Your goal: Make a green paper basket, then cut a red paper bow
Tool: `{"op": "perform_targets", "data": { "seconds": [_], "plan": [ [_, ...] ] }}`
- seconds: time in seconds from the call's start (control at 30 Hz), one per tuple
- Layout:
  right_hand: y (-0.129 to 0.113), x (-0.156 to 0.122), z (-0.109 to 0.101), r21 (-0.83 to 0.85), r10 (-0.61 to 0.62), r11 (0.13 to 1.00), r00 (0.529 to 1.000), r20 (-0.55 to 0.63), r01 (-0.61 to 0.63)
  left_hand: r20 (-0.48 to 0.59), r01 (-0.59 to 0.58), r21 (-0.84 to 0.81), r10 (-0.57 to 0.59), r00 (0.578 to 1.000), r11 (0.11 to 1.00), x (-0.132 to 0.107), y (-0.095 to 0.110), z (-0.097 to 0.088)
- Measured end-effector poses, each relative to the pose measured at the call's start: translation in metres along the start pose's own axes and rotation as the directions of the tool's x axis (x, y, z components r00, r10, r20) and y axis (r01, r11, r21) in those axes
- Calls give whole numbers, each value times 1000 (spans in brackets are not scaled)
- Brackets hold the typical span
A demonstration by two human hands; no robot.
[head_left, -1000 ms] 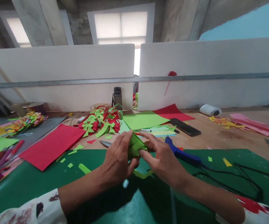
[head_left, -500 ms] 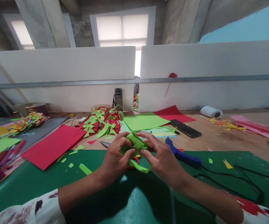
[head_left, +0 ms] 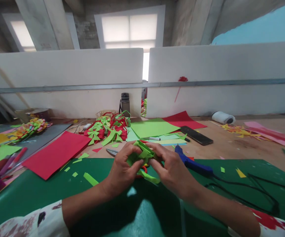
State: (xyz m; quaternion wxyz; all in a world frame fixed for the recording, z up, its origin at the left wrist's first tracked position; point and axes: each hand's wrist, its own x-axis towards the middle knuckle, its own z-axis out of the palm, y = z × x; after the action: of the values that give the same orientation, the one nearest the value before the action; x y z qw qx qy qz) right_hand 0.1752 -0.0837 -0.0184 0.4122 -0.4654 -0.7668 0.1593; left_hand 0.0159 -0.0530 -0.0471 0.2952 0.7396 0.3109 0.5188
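Between my hands, above the green mat (head_left: 83,197), is a light green folded paper piece (head_left: 145,152) with a loose strip hanging below it. My left hand (head_left: 126,164) pinches its left side between thumb and fingers. My right hand (head_left: 168,166) grips its right side, thumb pressed near the middle. Behind and beneath the piece lies a pair of scissors (head_left: 112,152); the blade shows at the left, and part of the red handle shows below the paper. A blue glue gun (head_left: 193,163) lies just right of my right hand, its cord trailing right.
Red and green paper baskets (head_left: 107,128) sit behind my left hand. A red sheet (head_left: 58,153) lies left, a green sheet (head_left: 152,127) behind, beside a black phone (head_left: 196,135). A bottle (head_left: 125,103) stands near the white partition (head_left: 70,69). Paper scraps dot the mat.
The green piece has tilted slightly, and its hanging strip has turned and dropped. My right fingers have curled further over its right side. Things on the table stay put.
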Motion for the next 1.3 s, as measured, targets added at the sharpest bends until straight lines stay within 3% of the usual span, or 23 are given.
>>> {"op": "perform_targets", "data": {
  "seconds": [0.27,0.77,1.0,1.3],
  "plan": [
    [1,0,2,-97,28,995,999,-20,-30,55,170,-177,-163,985,969,4,2,0],
    [6,-3,4,-255,-79,964,996,-31,69,85,135,-68,-129,988,989,3,1,1],
    [7,-2,5,-280,-45,959,998,-39,33,151,262,-140,-241,959,955,0,-1,2],
    [3,0,-1,-111,-50,992,998,23,52,58,-19,159,10,998,987,0,-3,3]
  ]
}}
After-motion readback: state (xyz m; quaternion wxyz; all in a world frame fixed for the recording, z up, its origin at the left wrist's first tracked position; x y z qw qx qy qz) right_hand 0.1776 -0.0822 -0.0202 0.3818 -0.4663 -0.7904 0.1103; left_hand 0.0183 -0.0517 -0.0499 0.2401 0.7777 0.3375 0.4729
